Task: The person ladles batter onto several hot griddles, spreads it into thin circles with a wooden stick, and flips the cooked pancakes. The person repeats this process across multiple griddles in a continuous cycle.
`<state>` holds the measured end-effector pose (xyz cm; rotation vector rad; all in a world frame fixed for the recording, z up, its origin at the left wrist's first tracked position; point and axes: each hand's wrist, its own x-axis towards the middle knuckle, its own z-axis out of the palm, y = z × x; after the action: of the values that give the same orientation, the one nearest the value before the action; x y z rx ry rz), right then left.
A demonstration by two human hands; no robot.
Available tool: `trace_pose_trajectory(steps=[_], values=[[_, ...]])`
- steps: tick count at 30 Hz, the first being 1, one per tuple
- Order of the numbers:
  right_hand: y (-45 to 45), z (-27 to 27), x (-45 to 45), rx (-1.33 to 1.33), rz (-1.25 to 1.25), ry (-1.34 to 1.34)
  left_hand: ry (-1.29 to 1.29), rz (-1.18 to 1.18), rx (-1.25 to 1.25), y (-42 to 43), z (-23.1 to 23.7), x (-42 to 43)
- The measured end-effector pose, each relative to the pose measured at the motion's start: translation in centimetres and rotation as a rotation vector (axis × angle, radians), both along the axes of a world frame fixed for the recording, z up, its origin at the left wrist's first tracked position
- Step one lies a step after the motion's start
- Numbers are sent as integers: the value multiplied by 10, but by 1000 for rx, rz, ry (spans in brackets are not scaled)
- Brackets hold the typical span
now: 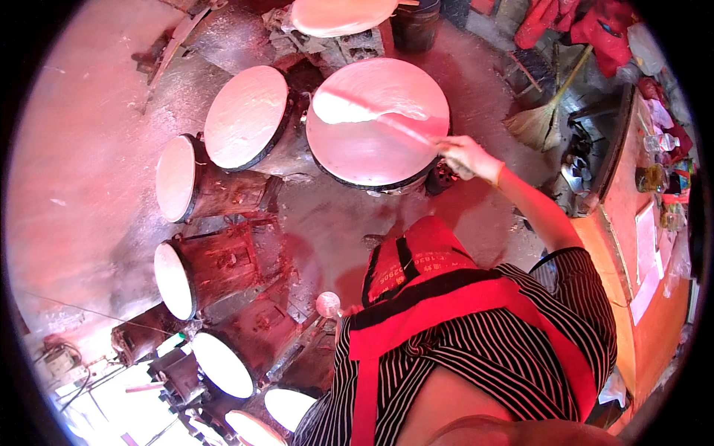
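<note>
In front of me is a large round griddle (pixel 379 159), its flat top coated with a pale film. A bright white wet patch (pixel 340 108), like batter, lies on its upper left. My right hand (pixel 471 159) grips a thin spreader stick (pixel 410 131) at the griddle's right edge. The stick reaches up and left across the surface, its far end blurred. Low at my left side, a small part of my left hand (pixel 350 311) shows past the red apron (pixel 418 256). It holds what looks like a round ladle (pixel 328 305); most of the hand is hidden.
More round griddles on drum stoves curve along my left, the nearest a tilted griddle (pixel 246 117). Another griddle (pixel 343 17) stands ahead. On the right are a straw broom (pixel 538 125) and an orange counter (pixel 619 245) with bottles and papers.
</note>
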<state>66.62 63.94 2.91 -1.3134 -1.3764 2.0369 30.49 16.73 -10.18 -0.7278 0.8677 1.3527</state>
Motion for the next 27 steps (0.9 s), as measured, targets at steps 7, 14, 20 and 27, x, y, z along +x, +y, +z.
trace_pose_trajectory(steps=[7, 14, 20, 27], values=[[42, -22, -39, 6, 66, 36, 25, 78, -96, -9, 39, 18], [51, 0, 9, -26, 239, -56, 23, 148, -156, -18, 66, 24], [34, -19, -20, 57, 190, 53, -77, -29, -99, -8, 74, -13], [-81, -15, 24, -70, -151, 181, 133, -173, -16, 22, 61, -71]])
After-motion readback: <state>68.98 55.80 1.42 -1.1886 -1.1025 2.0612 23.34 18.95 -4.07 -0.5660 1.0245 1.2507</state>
